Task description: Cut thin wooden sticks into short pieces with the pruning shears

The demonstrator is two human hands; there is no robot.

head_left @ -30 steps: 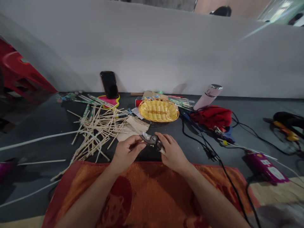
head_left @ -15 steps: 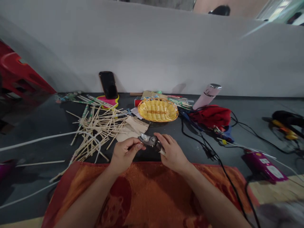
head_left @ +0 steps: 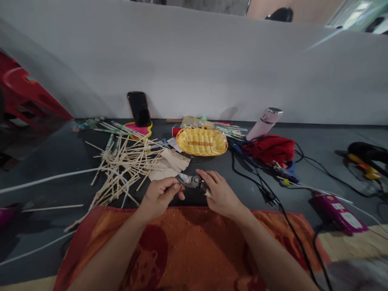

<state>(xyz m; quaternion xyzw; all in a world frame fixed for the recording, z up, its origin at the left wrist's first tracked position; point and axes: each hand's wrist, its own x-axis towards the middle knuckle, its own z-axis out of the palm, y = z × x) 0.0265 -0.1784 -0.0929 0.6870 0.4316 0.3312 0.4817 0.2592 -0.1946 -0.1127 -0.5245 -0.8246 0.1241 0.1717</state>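
Grips pruning shears (head_left: 194,182) firmly in R hand (head_left: 221,195), closed round handles, w/ blades aimed twd L hand (head_left: 162,196), held up over dark surface (head_left: 214,165) just past edge of orange towel (head_left: 197,242). Bends L hand nearly closed right at blade end, w/ thumb agst fingers (head_left: 176,186); can't tell whether grasping a small pc there. Note yellow woven basket (head_left: 202,142) behind shears, heap of pale sticks (head_left: 129,161) to L, tan paper (head_left: 176,159) btwn, pink flask (head_left: 263,125) & red cloth (head_left: 271,148) farther R.
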